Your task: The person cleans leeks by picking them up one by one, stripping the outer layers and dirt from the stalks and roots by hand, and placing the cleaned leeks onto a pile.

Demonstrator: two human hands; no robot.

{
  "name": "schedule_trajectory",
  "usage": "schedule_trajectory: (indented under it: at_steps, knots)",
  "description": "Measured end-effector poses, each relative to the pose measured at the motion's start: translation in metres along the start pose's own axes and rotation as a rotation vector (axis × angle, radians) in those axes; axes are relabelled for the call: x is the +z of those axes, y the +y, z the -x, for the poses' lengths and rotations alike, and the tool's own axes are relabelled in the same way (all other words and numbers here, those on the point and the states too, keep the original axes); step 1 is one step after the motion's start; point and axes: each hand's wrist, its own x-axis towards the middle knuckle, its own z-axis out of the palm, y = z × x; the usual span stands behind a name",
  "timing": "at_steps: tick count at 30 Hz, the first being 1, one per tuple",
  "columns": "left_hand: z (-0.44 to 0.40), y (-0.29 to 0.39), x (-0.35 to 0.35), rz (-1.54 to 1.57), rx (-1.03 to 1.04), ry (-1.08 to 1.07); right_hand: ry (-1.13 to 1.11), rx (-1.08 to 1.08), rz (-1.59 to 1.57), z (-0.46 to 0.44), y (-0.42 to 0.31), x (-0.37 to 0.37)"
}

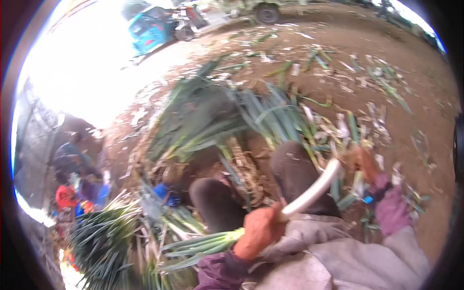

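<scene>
My left hand (pixel 261 231) is wrapped around a leek (pixel 311 191) across my lap. The leek's thick white shaft points up and right, and its green leaves trail out to the left below the hand. My right hand (pixel 366 164) is beside the root end of the leek, smeared by motion. Its fingers are too blurred to show whether they hold anything. Beyond my knees lies a heap of long green leaves (pixel 193 116), with more leek tops (pixel 278 116) to its right.
A large pile of leeks (pixel 104 237) lies at my left. Trimmed scraps (pixel 343 125) litter the brown soil to the right. A person (pixel 75 159) is at the far left. A blue vehicle (pixel 147 31) and a wheel (pixel 267 13) appear at the back.
</scene>
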Motion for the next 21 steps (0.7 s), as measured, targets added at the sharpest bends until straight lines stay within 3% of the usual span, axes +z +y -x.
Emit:
schedule_trajectory:
  at_steps: [2,4,6,7,8,9,10,12,13,14,15,18,21]
  knots:
    - [-0.006,0.005,0.007,-0.054,-0.046,0.072,-0.152,0.171,-0.268,-0.016,0.040,-0.036]
    - [-0.021,0.028,0.005,-0.262,-0.085,0.256,0.164,0.283,-0.056,0.022,0.030,-0.002]
    - [-0.035,0.041,0.006,-0.233,-0.059,0.379,0.060,-0.015,0.731,0.011,0.057,0.007]
    - [-0.040,0.044,0.021,-0.341,-0.083,0.271,0.045,-0.169,1.049,0.013,0.062,0.016]
    - [-0.047,0.043,0.045,-0.477,-0.129,0.172,0.002,-0.325,1.207,0.025,0.045,0.044]
    - [-0.045,0.034,0.073,-0.304,-0.073,0.049,-0.045,-0.402,1.195,0.015,0.048,0.047]
    - [-0.041,0.026,0.105,-0.349,-0.048,-0.060,-0.149,-0.417,0.945,-0.005,0.058,0.041]
    - [-0.038,0.035,0.093,-0.356,-0.066,0.103,-0.585,-0.111,-0.384,-0.048,0.083,0.048]
    - [-0.035,0.033,0.067,-0.270,-0.047,0.136,-0.662,-0.144,-0.839,0.002,0.020,0.098]
    - [-0.027,0.027,0.057,-0.252,-0.100,0.180,-0.438,-0.506,0.054,-0.011,0.024,0.093]
    - [-0.023,0.027,0.041,-0.274,-0.202,0.207,-0.056,-0.722,0.948,-0.024,0.028,0.089]
    - [0.011,0.019,-0.006,-0.273,-0.460,0.297,-0.157,-0.544,0.822,0.018,-0.017,0.142]
    - [0.067,0.005,-0.044,-0.496,-0.660,0.488,-0.180,-0.591,0.903,0.036,-0.026,0.170]
